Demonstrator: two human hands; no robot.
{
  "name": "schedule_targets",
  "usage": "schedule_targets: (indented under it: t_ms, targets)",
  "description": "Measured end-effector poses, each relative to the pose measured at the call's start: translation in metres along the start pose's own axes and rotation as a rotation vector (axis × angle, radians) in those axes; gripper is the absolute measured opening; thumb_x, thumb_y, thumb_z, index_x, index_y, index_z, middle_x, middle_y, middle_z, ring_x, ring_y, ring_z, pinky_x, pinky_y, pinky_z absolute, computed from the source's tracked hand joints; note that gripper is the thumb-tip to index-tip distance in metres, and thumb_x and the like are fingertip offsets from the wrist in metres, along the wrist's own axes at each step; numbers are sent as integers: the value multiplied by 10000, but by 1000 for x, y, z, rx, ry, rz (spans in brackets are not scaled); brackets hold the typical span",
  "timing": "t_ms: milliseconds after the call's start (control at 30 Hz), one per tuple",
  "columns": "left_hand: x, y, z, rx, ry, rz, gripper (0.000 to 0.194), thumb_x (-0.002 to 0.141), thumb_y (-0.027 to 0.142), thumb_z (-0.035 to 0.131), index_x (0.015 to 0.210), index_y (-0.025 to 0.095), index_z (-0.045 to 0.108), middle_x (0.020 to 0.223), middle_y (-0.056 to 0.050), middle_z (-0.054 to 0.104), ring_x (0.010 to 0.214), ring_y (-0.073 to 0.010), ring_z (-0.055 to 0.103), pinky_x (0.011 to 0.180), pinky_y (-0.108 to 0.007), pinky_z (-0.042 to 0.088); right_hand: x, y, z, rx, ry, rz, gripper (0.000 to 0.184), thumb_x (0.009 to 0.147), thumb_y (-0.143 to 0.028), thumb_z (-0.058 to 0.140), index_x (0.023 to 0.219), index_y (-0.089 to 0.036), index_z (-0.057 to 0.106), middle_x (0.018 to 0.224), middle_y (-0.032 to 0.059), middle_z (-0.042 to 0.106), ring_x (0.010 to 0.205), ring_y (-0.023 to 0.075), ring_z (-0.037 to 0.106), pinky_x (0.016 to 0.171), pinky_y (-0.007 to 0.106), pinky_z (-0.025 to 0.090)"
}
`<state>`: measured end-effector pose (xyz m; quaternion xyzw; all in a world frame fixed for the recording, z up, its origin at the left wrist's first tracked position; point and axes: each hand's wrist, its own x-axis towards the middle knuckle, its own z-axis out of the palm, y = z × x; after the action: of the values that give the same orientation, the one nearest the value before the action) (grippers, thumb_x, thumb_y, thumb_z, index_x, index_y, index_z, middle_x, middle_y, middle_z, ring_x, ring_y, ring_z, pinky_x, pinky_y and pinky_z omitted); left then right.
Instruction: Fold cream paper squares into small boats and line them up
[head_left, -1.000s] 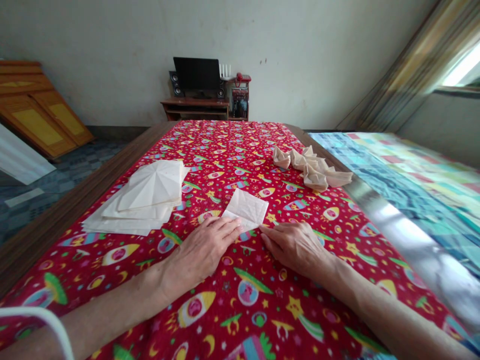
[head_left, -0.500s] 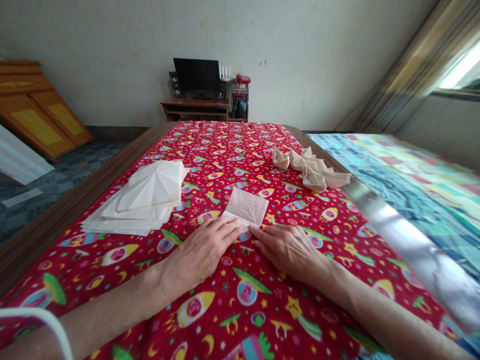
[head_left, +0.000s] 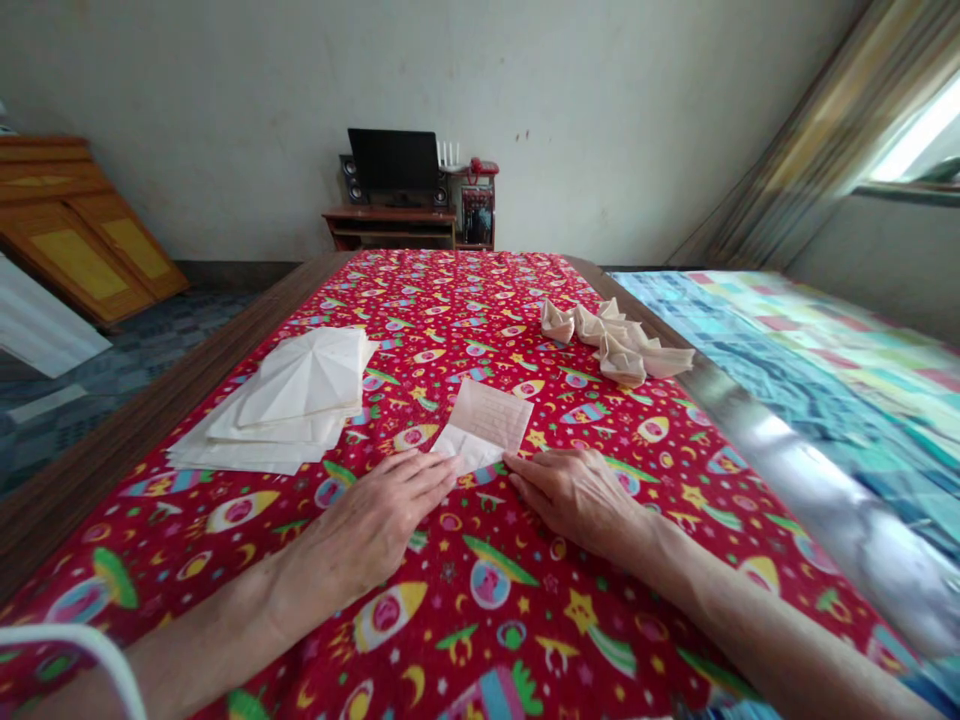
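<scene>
A small square of creased white paper lies on the red patterned tablecloth. My left hand lies flat on the cloth, fingers stretched out, its fingertips just left of the paper's near corner. My right hand also lies flat with fingers extended, its fingertips touching the near right edge of the paper. Neither hand holds anything.
A stack of white creased paper sheets lies at the left. Several folded beige paper shapes sit at the far right of the cloth. The bare wooden table edge runs along the left. A bed with a colourful sheet lies to the right.
My left hand has slid back off the paper's near corner toward me. My right hand shifted slightly left to the paper's edge. The view tilted a little.
</scene>
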<state>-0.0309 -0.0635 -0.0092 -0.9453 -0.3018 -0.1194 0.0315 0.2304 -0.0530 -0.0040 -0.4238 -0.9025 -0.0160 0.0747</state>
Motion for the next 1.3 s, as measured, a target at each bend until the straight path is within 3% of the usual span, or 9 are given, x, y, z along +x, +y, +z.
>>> schedule_targets:
  t_ms: [200, 400, 533, 600, 733, 867, 1000, 1100, 1300]
  targets:
    - [21, 6, -5, -32, 55, -46, 355, 864, 78, 413, 1180, 142, 560, 1195, -59, 610, 1151, -181, 504, 1030, -354, 385, 1, 2, 6, 60, 53, 21, 299, 959, -286, 348, 1010, -197, 629, 733, 14, 671, 635, 122, 589, 551, 255, 279]
    - [44, 3, -3, -25, 17, -28, 289, 930, 169, 398, 1182, 166, 539, 1156, -49, 616, 1087, -188, 530, 980, -360, 414, 2, 8, 9, 30, 137, 40, 272, 940, -257, 394, 981, -213, 660, 677, 11, 626, 598, 116, 556, 533, 236, 314]
    - [41, -4, -4, 27, -7, -6, 299, 908, 116, 417, 1177, 157, 541, 1144, -62, 617, 1071, -192, 536, 952, -360, 415, 7, 30, 7, -103, 238, 38, 319, 890, -203, 477, 1184, -242, 596, 1028, 98, 622, 833, 186, 583, 587, 246, 417]
    - [39, -7, -5, 63, -4, 15, 289, 901, 109, 434, 1161, 152, 555, 1130, -66, 624, 1060, -193, 542, 923, -348, 424, 11, 41, 7, -151, 269, 5, 420, 853, -149, 517, 1261, -245, 541, 1253, 151, 518, 1067, 265, 524, 738, 327, 475]
    - [39, -19, -4, 101, 47, 50, 247, 915, 153, 454, 1120, 163, 591, 1109, -57, 637, 1039, -184, 549, 894, -336, 424, 16, 53, 8, -142, 291, -37, 426, 845, -119, 524, 1252, -244, 543, 1401, 174, 382, 1205, 308, 434, 875, 444, 459]
    - [45, -38, 5, 131, 122, 63, 263, 909, 125, 452, 1109, 185, 612, 1133, -42, 635, 1092, -188, 522, 910, -347, 420, 13, 49, 7, -125, 314, -164, 216, 895, -178, 484, 1034, -214, 646, 1359, 170, 447, 1157, 295, 473, 850, 462, 456]
    - [53, -49, 14, 121, 162, 43, 281, 878, 76, 466, 1071, 194, 634, 1130, -35, 634, 1085, -187, 519, 931, -352, 438, 8, 31, 1, -92, 316, -328, 213, 927, -179, 430, 1005, -163, 628, 1203, 161, 576, 1069, 248, 521, 816, 405, 456]
    - [54, -43, 15, 68, 177, 41, 292, 860, 44, 456, 1050, 175, 635, 1097, -39, 642, 1040, -179, 537, 918, -326, 467, 8, 16, -1, -12, 256, -399, 228, 947, -177, 391, 989, -147, 613, 1055, 116, 641, 936, 191, 561, 782, 358, 443]
    - [37, -21, 15, -85, 149, 7, 430, 832, 15, 388, 1216, 120, 551, 1222, -89, 603, 1156, -178, 518, 1012, -356, 438, 11, 13, 4, 270, 197, -348, 233, 945, -221, 414, 982, -169, 638, 991, 88, 643, 879, 158, 551, 776, 309, 455]
